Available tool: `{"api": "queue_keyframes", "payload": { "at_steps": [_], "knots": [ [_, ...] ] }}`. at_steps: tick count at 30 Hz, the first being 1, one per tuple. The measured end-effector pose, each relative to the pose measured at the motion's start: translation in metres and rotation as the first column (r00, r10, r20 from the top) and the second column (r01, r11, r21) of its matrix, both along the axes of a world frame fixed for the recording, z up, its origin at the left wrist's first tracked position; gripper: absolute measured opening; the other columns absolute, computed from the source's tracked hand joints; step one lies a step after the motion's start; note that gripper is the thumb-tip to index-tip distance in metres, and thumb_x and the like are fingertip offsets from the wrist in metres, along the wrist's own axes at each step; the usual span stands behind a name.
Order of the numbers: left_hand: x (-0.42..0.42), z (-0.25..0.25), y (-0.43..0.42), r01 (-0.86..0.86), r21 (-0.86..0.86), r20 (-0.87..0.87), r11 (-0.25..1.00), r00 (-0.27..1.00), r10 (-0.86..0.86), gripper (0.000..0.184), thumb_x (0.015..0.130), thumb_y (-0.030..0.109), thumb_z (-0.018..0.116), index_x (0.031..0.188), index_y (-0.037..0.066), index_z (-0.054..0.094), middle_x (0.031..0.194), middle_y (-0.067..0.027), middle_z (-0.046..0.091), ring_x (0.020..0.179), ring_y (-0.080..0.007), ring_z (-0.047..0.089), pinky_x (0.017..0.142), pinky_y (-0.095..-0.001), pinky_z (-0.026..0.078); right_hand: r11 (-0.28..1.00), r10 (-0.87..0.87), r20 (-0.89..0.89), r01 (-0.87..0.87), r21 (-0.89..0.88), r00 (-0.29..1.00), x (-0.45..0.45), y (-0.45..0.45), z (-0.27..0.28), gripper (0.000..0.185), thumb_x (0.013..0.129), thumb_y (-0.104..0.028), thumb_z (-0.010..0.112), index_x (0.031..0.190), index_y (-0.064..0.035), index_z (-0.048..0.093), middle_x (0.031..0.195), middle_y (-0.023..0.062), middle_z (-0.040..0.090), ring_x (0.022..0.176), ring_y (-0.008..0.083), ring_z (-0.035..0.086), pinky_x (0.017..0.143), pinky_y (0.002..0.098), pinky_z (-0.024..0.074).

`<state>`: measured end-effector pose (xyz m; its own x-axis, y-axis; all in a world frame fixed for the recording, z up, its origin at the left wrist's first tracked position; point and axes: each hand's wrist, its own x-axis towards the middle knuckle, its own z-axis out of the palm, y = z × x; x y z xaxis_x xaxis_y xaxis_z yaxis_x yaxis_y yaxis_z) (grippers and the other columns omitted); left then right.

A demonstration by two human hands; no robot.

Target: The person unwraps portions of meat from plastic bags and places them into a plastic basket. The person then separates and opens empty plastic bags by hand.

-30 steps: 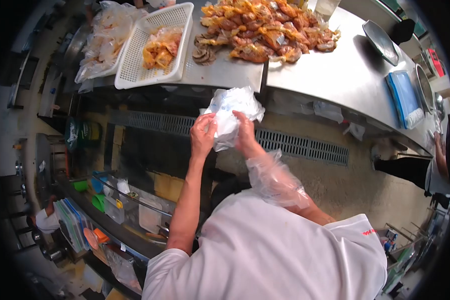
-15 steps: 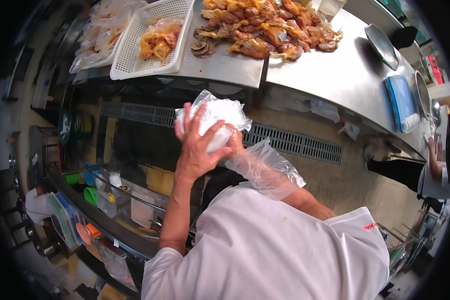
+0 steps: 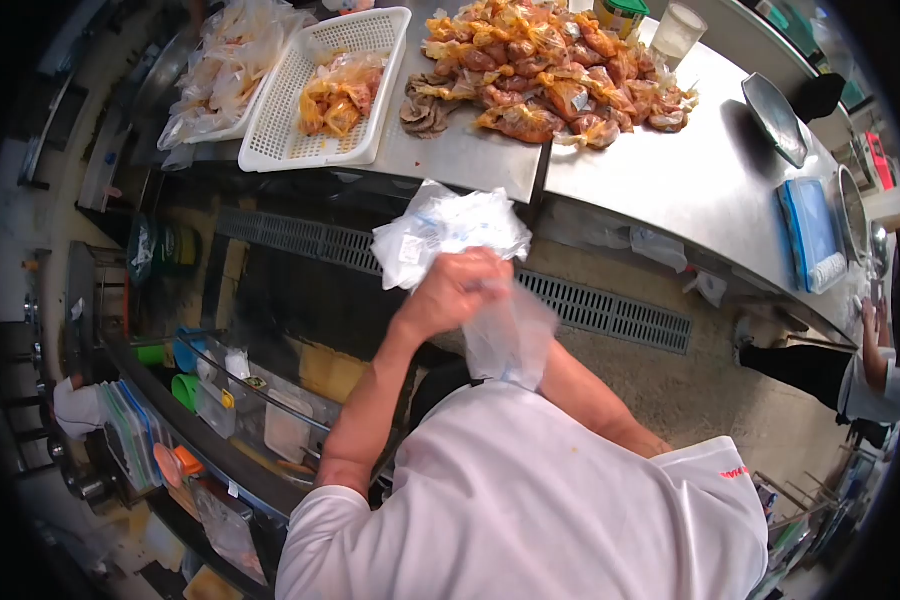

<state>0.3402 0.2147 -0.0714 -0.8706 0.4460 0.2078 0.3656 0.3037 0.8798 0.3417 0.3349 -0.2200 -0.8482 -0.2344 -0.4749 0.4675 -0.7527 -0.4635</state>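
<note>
A bunched stack of white, translucent plastic bags is held up in front of my body, over the floor. My left hand is closed at the near edge of the stack, with the plastic of a loose bag gathered in its fingers. That thin clear bag hangs around my right wrist and forearm. Behind the left hand, my right hand is mostly covered; it grips the base of the stack, though its fingers hardly show.
Beyond the hands, a steel table carries a heap of bagged orange-brown meat, a white perforated basket and a blue-lidded box. A floor drain grate runs below. Another person's arm shows at right.
My left hand has gone from spread fingers on the stack to a closed grip at its near edge. The clear bag on my right forearm has been drawn toward the wrist.
</note>
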Motion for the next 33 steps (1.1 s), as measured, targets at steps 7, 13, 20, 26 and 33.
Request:
{"api": "queue_keyframes", "payload": {
  "at_steps": [7, 13, 20, 26, 33],
  "knots": [
    [-0.064, 0.0, -0.02, -0.415, -0.25, -0.202, 0.875, 0.906, 0.372, 0.027, 0.077, 0.015, 0.079, 0.074, -0.005, 0.062, 0.068, -0.0185, 0.058, 0.058, -0.0302, 0.058, 0.056, -0.0366, 0.043, 0.985, -0.064, -0.219, 0.096, 0.141, 0.974, -0.06, 0.039, 0.019, 0.039, 0.091, -0.016, 0.068, 0.127, -0.0042, 0.057, 0.115, 0.0082, 0.064, 0.101, 0.0191, 0.064, 0.088, 0.034, 0.0535],
    [-0.096, -0.046, 0.02, -0.573, -0.347, -0.409, 0.742, 0.805, 0.431, 0.017, 0.073, 0.014, 0.075, 0.077, 0.002, 0.064, 0.079, -0.0181, 0.063, 0.074, -0.0402, 0.063, 0.063, -0.0469, 0.05, 0.965, 0.197, -0.022, -0.198, -0.17, 0.98, -0.078, 0.061, 0.035, 0.052, 0.089, -0.034, 0.074, 0.128, -0.0037, 0.057, 0.115, 0.0075, 0.065, 0.103, 0.0187, 0.064, 0.089, 0.0329, 0.0525],
    [-0.148, -0.06, 0.012, -0.339, -0.333, -0.23, 0.88, 0.934, 0.273, 0.017, 0.074, 0.011, 0.073, 0.087, 0.002, 0.065, 0.083, -0.0174, 0.063, 0.082, -0.0374, 0.064, 0.069, -0.0421, 0.051, 0.856, -0.094, -0.229, 0.196, 0.479, 0.969, -0.118, 0.049, -0.001, 0.053, 0.085, -0.003, 0.067, 0.135, 0.001, 0.051, 0.125, 0.0097, 0.061, 0.107, 0.0208, 0.063, 0.09, 0.0342, 0.0524],
    [-0.254, -0.088, -0.072, -0.548, 0.022, 0.026, 0.836, 0.836, 0.548, 0.041, 0.077, 0.016, 0.076, 0.115, 0.005, 0.065, 0.087, -0.0102, 0.068, 0.082, -0.0318, 0.067, 0.077, -0.0441, 0.054, 0.774, -0.203, -0.142, 0.248, 0.582, 0.969, -0.15, 0.087, -0.004, 0.048, 0.085, -0.001, 0.066, 0.132, 0.0004, 0.054, 0.124, 0.009, 0.062, 0.107, 0.0198, 0.062, 0.09, 0.0335, 0.0517],
    [-0.316, -0.139, -0.08, -0.642, -0.301, -0.211, 0.705, 0.766, 0.607, 0.029, 0.078, 0.012, 0.069, 0.101, -0.003, 0.061, 0.085, -0.0244, 0.065, 0.083, -0.0442, 0.063, 0.076, -0.0486, 0.051, 0.639, -0.233, -0.32, 0.393, 0.661, 0.918, -0.187, 0.03, 0.055, 0.044, 0.085, -0.002, 0.064, 0.128, 0.0007, 0.056, 0.119, 0.0081, 0.063, 0.105, 0.0201, 0.06, 0.091, 0.0328, 0.048]
  ]
}}
